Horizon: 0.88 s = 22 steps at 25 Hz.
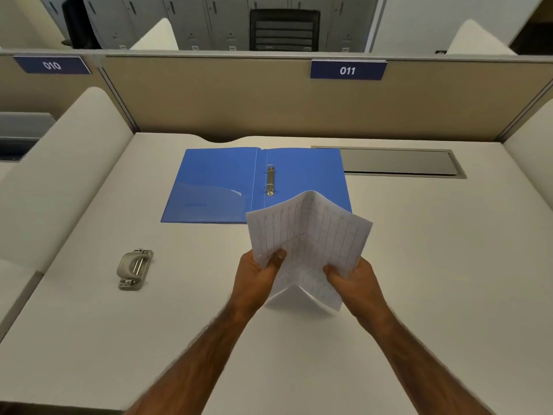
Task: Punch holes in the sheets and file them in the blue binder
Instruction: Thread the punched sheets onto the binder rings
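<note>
A blue binder (221, 184) lies open flat at the back of the desk, its metal ring mechanism (270, 180) on the spine. I hold lined sheets (311, 235) above the desk in front of the binder, bent into a ridge along the middle. My left hand (257, 274) grips their left edge with the thumb on top. My right hand (353, 283) grips the lower right edge. A small hole shows near the sheets' left edge. A grey metal hole punch (134, 269) sits on the desk, well to the left of my hands.
The white desk (449, 280) has beige partitions at the back and white side dividers. A grey cable hatch (398, 161) is set into the desk right of the binder. A black chair (284, 29) and grey lockers stand beyond the partition.
</note>
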### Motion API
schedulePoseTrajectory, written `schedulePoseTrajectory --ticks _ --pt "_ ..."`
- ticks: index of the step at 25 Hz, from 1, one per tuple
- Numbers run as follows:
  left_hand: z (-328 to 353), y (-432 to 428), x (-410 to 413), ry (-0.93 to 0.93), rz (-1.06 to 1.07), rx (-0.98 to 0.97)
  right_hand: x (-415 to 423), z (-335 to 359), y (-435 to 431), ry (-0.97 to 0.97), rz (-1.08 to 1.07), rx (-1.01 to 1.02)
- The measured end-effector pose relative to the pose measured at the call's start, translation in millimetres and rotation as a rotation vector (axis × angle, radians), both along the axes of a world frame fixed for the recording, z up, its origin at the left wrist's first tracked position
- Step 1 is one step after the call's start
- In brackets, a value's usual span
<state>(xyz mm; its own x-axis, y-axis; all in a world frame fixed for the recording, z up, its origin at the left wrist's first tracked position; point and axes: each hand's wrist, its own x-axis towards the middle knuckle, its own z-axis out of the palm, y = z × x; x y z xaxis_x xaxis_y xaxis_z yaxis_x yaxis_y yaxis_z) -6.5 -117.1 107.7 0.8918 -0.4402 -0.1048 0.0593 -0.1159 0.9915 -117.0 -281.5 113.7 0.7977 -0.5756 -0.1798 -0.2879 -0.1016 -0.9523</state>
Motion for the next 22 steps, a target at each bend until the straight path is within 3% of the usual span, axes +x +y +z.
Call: schedulePoseTrajectory --ticks 8,15,19,22 --pt "-4 -15 2 0.089 0.037 0.033 -7 -16 0 0.066 -0.090 -0.074" --pt "-26 -13 17 0.361 -0.048 0.190 -8 -34 -11 0.219 -0.032 -0.086" --pt "-43 -14 21 0.328 -0.058 0.251 -11 -48 -14 0.269 -0.045 -0.010" --pt "-51 -16 28 0.104 -0.052 0.457 -16 -54 -20 0.284 -0.070 0.069"
